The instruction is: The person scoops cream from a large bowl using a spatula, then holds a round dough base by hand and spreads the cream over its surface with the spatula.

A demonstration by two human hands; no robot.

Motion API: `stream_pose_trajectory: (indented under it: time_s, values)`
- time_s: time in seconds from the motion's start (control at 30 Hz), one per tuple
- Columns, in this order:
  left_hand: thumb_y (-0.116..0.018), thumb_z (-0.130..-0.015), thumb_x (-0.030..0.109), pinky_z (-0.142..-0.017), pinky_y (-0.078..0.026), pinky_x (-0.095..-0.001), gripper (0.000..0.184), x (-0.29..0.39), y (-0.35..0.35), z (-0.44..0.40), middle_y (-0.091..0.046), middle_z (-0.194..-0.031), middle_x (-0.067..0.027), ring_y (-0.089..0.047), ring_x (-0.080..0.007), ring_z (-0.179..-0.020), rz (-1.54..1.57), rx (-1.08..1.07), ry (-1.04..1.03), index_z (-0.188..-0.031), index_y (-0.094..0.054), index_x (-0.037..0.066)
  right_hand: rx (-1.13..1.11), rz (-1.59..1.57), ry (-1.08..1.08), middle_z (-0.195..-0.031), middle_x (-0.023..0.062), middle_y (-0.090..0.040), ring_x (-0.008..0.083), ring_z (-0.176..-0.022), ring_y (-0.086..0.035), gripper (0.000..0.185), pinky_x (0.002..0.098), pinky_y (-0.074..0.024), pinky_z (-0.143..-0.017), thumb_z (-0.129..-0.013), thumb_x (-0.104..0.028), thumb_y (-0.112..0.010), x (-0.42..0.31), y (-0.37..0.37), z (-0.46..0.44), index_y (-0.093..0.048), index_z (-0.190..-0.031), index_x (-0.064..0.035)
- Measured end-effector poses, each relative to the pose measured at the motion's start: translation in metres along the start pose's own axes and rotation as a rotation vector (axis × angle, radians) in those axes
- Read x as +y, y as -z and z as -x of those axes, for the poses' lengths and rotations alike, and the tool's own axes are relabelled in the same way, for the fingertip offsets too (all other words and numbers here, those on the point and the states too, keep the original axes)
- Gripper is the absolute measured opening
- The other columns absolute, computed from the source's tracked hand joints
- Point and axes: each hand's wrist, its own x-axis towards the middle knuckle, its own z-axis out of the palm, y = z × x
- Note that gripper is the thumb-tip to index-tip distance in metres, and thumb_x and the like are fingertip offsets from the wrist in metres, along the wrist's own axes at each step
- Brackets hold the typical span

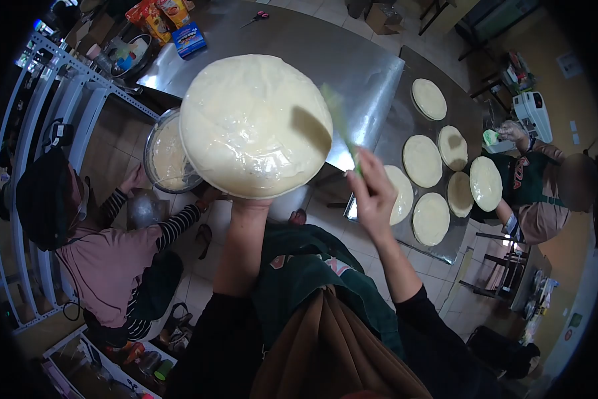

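My left hand (251, 205) is under a large round cake (245, 126) and bears it up; its fingers are hidden beneath. Pale, glossy cream coats the cake's top and side, and a shadow falls on its right part. In my right hand (373, 193) is a green spatula (341, 120), gripped by its handle in closed fingers. The blade is blurred and stands close to the cake's right edge; whether it touches cannot be made out. Left of the cake, a metal bowl (154, 174) holds a pale creamy mixture.
Several pale round cakes (422, 161) lie on the dark table (445, 247) at right. A co-worker (528, 179) there holds another. A second co-worker (106, 266) is beside the bowl at left. Scissors (259, 16) and packets (156, 23) lie on the steel table (299, 40).
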Motion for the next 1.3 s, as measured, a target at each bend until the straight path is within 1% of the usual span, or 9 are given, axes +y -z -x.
stream_pose_trajectory:
  time_s: [0.1, 0.33, 0.47, 0.7, 0.8, 0.97, 1.13, 1.2, 1.3]
  values:
    - [-0.036, -0.093, 0.051, -0.109, -0.028, -0.0456, 0.064, 0.001, 0.002, 0.004, -0.032, -0.146, -0.0097, -0.033, -0.0281, -0.132, 0.014, -0.001, -0.002, -0.143, -0.027, 0.012, -0.143, 0.159, 0.29, -0.104, 0.0133, -0.06, 0.0186, -0.08, -0.061, 0.039, 0.0268, -0.0512, -0.064, -0.079, 0.004, -0.063, 0.008, -0.015, 0.053, -0.064, -0.116, -0.0097]
    - [-0.037, -0.093, 0.051, -0.109, -0.028, -0.0458, 0.064, -0.005, 0.005, 0.003, -0.032, -0.146, -0.0099, -0.033, -0.0283, -0.132, 0.054, -0.03, 0.025, -0.143, -0.028, 0.012, 0.009, 0.087, 0.056, -0.096, 0.0104, -0.058, 0.0134, -0.072, -0.056, 0.04, 0.0235, -0.0472, -0.059, -0.08, 0.005, -0.062, 0.003, 0.003, 0.029, -0.064, -0.117, -0.0103]
    - [-0.038, -0.093, 0.051, -0.109, -0.028, -0.0459, 0.064, -0.009, 0.006, 0.012, -0.032, -0.146, -0.0099, -0.033, -0.0284, -0.132, 0.083, -0.056, 0.055, -0.143, -0.028, 0.012, -0.409, 0.174, 0.146, -0.094, 0.0073, -0.058, 0.0139, -0.068, -0.055, 0.036, 0.0237, -0.0451, -0.06, -0.083, 0.002, -0.061, -0.024, 0.0, 0.066, -0.064, -0.117, -0.0091]
    - [-0.039, -0.093, 0.05, -0.109, -0.028, -0.0461, 0.064, -0.011, 0.016, 0.009, -0.032, -0.146, -0.0101, -0.033, -0.0286, -0.132, 0.144, -0.109, 0.11, -0.143, -0.028, 0.012, -0.06, 0.165, -0.023, -0.073, 0.0067, -0.057, 0.0112, -0.068, -0.052, 0.03, 0.0243, -0.0408, -0.06, -0.087, -0.005, -0.058, -0.014, 0.034, -0.018, -0.063, -0.116, -0.0068]
    - [-0.04, -0.092, 0.05, -0.109, -0.028, -0.0462, 0.064, -0.012, 0.022, 0.007, -0.032, -0.146, -0.0101, -0.033, -0.0287, -0.132, 0.224, -0.155, 0.166, -0.143, -0.028, 0.012, -0.324, 0.241, 0.148, -0.077, 0.0124, -0.056, 0.0248, -0.069, -0.059, 0.036, 0.0351, -0.0485, -0.064, -0.081, 0.001, -0.058, -0.015, 0.023, 0.002, -0.063, -0.115, -0.0088]
    - [-0.041, -0.092, 0.05, -0.109, -0.028, -0.0464, 0.064, -0.007, 0.03, 0.009, -0.032, -0.146, -0.0102, -0.033, -0.0289, -0.132, 0.296, -0.217, 0.229, -0.143, -0.029, 0.013, -0.456, 0.079, -0.036, -0.074, 0.0066, -0.054, 0.0164, -0.063, -0.051, 0.041, 0.0296, -0.0444, -0.058, -0.083, 0.001, -0.06, -0.029, 0.025, 0.024, -0.062, -0.121, -0.0151]
    - [-0.042, -0.091, 0.052, -0.106, -0.033, -0.0489, 0.066, -0.008, 0.034, 0.011, -0.034, -0.145, -0.0102, -0.038, -0.0288, -0.13, -0.191, -0.148, 0.112, -0.143, -0.028, 0.013, -0.294, 0.128, 0.038, -0.073, 0.0052, -0.058, 0.0133, -0.065, -0.051, 0.038, 0.0272, -0.0444, -0.065, -0.082, 0.001, -0.061, 0.01, 0.016, 0.028, -0.062, -0.119, -0.0068]
    - [-0.042, -0.091, 0.052, -0.106, -0.033, -0.0486, 0.068, -0.011, 0.001, 0.009, -0.033, -0.145, -0.01, -0.037, -0.0275, -0.13, -0.352, 0.396, 0.225, -0.144, -0.026, 0.013, -0.482, 0.208, 0.032, -0.071, 0.0042, -0.058, 0.0151, -0.064, -0.052, 0.039, 0.029, -0.0457, -0.065, -0.082, 0.0, -0.062, -0.023, 0.01, 0.044, -0.061, -0.12, -0.0073]
    - [-0.042, -0.089, 0.055, -0.107, -0.032, -0.0479, 0.071, -0.008, 0.019, 0.005, -0.03, -0.147, -0.0094, -0.035, -0.0274, -0.131, -0.357, -0.05, 0.094, -0.144, -0.025, 0.013, -0.298, 0.099, 0.152, -0.068, 0.0063, -0.056, 0.0143, -0.06, -0.051, 0.034, 0.028, -0.0433, -0.057, -0.082, -0.001, -0.062, 0.011, 0.01, 0.042, -0.064, -0.115, -0.0058]
